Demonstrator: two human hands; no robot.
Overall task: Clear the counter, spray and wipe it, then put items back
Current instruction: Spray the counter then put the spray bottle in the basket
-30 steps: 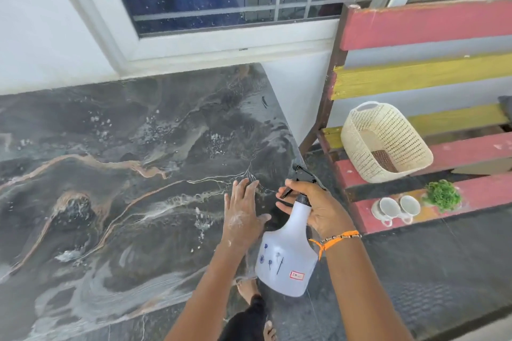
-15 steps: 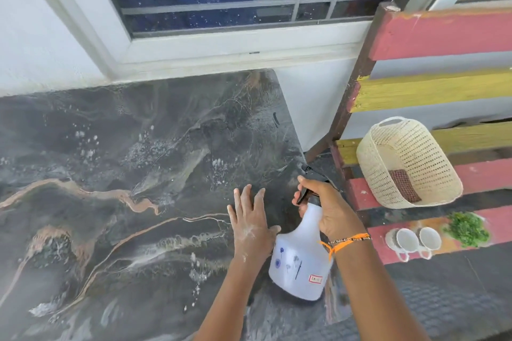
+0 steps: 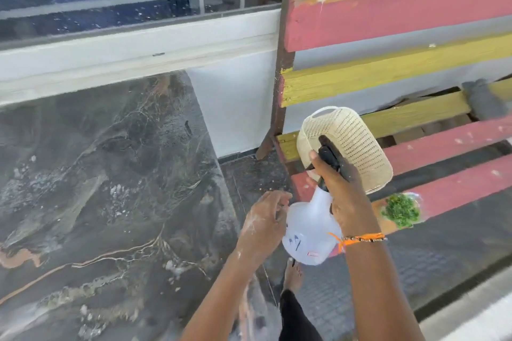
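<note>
nearest, at six o'clock, a bare foot stands on the dark floor beside the counter's edge. just above it the right hand is wrapped tight around the neck of the spray bottle, thumb up against the black trigger head; an orange bracelet circles that wrist. the bottle is white and translucent, held off the counter and tilted, its round body low and toward seven o'clock from the hand; how much liquid is inside cannot be told. the left hand, streaked with white foam, has its fingers loosely curled and touches the bottle's left side, gripping nothing.

from nine to eleven o'clock spreads the dark marbled counter, wet and flecked with suds.

at three o'clock a small green plant sits on a red slat of the bench. behind the right hand, at one o'clock, a cream woven basket lies tipped on the bench; its contents are hidden. farthest, at twelve, runs the white window sill.
</note>
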